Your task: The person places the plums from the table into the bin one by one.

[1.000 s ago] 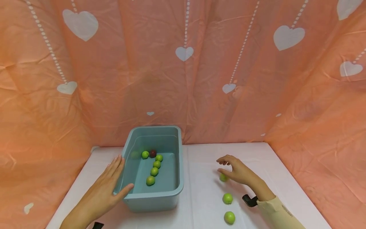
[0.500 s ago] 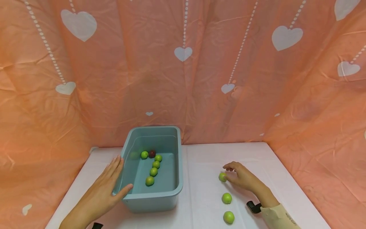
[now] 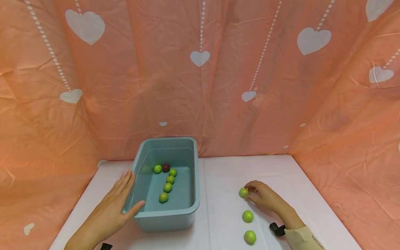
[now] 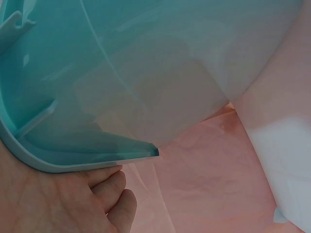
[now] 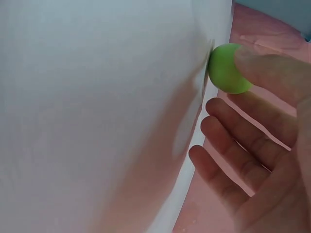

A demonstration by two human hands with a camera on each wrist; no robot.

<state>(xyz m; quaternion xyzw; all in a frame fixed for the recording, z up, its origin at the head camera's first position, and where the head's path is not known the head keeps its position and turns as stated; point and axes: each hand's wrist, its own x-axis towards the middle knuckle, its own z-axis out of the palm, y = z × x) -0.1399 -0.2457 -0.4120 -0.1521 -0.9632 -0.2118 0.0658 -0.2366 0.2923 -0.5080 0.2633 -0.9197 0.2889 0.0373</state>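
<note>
From the head view, the right hand (image 3: 265,197) has its fingertips curled onto a small round green fruit (image 3: 243,192) that sits on the white table cover (image 3: 218,208) just ahead of its fingers. Two more green fruits (image 3: 248,216) lie nearer the person, beside that wrist. The left hand (image 3: 114,208) lies flat with straight fingers against the near left corner of the blue-grey plastic tub (image 3: 187,208), its thumb on the rim; several green fruits and one dark red one (image 3: 166,167) sit inside.

At the left wrist, the palm (image 4: 53,204) rests under the tub's rim (image 4: 73,165), gripping nothing.

At the right wrist, a fingertip (image 5: 262,63) presses the fruit (image 5: 226,68). It looks light, firm and smooth, likely to roll, so opposing fingertips across its middle would suit.
</note>
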